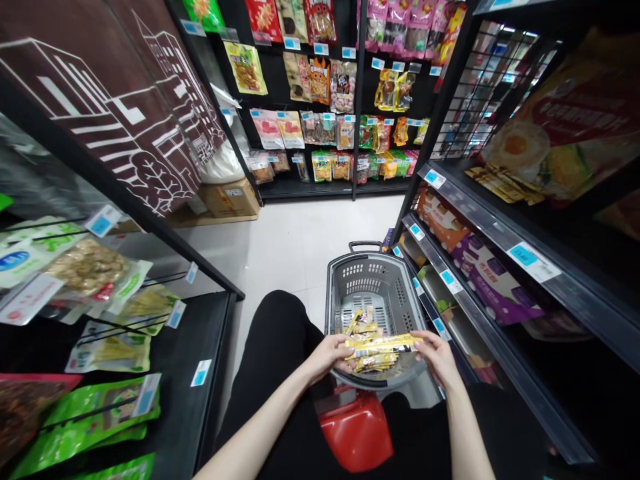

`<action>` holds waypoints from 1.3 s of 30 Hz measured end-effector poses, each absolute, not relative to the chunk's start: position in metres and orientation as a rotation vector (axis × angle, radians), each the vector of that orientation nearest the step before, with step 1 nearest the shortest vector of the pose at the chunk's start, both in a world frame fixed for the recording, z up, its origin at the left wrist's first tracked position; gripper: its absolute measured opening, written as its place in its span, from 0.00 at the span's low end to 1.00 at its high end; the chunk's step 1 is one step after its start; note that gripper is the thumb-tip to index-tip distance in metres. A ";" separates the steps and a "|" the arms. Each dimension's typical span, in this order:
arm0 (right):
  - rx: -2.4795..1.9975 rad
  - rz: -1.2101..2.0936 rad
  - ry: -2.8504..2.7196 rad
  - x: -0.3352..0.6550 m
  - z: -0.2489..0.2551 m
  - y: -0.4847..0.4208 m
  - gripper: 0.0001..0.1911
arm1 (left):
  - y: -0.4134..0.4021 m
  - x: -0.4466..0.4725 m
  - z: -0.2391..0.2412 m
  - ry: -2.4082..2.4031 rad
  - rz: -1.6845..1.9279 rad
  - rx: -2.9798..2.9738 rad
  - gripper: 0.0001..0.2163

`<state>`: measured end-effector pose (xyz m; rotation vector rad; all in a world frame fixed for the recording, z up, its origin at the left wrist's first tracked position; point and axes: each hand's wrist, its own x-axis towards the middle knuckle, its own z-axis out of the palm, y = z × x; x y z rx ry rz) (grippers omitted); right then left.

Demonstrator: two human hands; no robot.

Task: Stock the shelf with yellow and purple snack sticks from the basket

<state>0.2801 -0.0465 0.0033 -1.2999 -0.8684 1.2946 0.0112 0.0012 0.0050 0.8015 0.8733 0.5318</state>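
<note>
While the grey perforated plastic basket (350, 273) stood close ahead, the left hand (325, 357) and right hand (439, 357) each pinched one end of long yellow foil snack sticks (383, 344), so they lay bundled and level just above it.

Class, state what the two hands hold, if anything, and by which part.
A long yellow packet, held by its two ends over the grey basket: left hand on the left end, right hand on the right end.
</note>
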 end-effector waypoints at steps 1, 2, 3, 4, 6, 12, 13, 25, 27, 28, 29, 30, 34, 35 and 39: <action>-1.309 1.284 -0.876 0.280 0.003 -0.046 0.15 | 0.002 0.012 0.005 0.891 0.541 0.816 0.20; -1.319 1.271 -0.879 0.281 0.003 -0.046 0.15 | 0.002 0.012 0.005 0.910 0.548 0.831 0.20; -1.328 1.259 -0.881 0.281 0.002 -0.046 0.15 | 0.002 0.013 0.004 0.929 0.553 0.848 0.20; -1.335 1.250 -0.882 0.281 0.002 -0.045 0.16 | 0.003 0.013 0.004 0.947 0.558 0.865 0.19; -1.337 1.246 -0.883 0.281 0.001 -0.045 0.16 | 0.004 0.013 0.004 0.971 0.567 0.898 0.17; -1.336 1.252 -0.885 0.280 -0.001 -0.043 0.21 | 0.005 0.013 0.002 1.026 0.584 0.758 0.19; -1.350 1.254 -0.894 0.280 -0.002 -0.044 0.19 | 0.005 0.012 0.003 1.031 0.587 0.703 0.19; -1.392 1.124 -0.941 0.279 -0.008 -0.040 0.12 | 0.007 0.009 -0.009 1.048 0.672 0.753 0.21; -1.377 1.130 -0.887 0.277 -0.009 -0.039 0.19 | 0.008 0.008 -0.012 1.088 0.705 0.763 0.21; -1.373 1.140 -0.867 0.277 -0.010 -0.039 0.22 | 0.008 0.008 -0.013 1.105 0.713 0.762 0.21; -1.375 1.147 -0.856 0.276 -0.010 -0.038 0.23 | 0.008 0.007 -0.013 1.116 0.715 0.761 0.20; -1.380 1.152 -0.851 0.276 -0.011 -0.038 0.23 | 0.008 0.007 -0.013 1.120 0.715 0.761 0.19; -1.415 1.172 -0.832 0.277 -0.011 -0.038 0.20 | 0.008 0.008 -0.012 1.128 0.715 0.781 0.17; -1.426 1.177 -0.821 0.277 -0.012 -0.038 0.20 | 0.008 0.008 -0.012 1.134 0.708 0.790 0.17; -1.475 1.160 -0.824 0.280 -0.031 -0.033 0.20 | 0.009 0.009 -0.013 1.217 0.629 0.970 0.13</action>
